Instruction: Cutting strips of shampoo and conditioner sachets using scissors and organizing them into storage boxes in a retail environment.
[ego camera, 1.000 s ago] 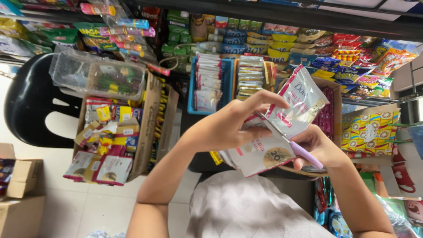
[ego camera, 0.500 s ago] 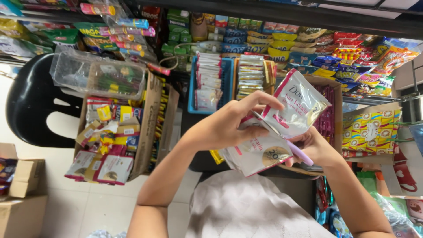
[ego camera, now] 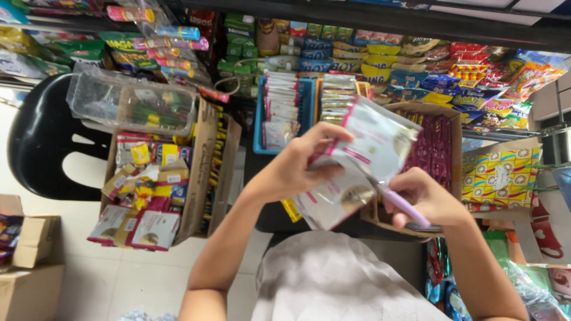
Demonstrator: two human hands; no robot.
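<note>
My left hand (ego camera: 297, 166) grips a strip of white and pink sachets (ego camera: 363, 154) near its middle, fingers curled over the top edge. The strip folds, one packet up and one hanging down toward my lap. My right hand (ego camera: 425, 199) is closed around purple-handled scissors (ego camera: 401, 205), whose blades sit at the fold between the two sachets. Both hands are in front of a brown cardboard box of dark red packets (ego camera: 434, 142). A pale cloth (ego camera: 333, 279) covers my lap below.
A blue bin of sachets (ego camera: 282, 107) stands behind my hands. A cardboard box of snack packets (ego camera: 154, 184) and a clear plastic container (ego camera: 131, 104) sit at left beside a black plastic chair (ego camera: 41, 142). Shelves of colourful packets (ego camera: 416, 59) line the back.
The sachet strip and both hands have shifted slightly downward and left. The scissors stay at the fold of the strip.
</note>
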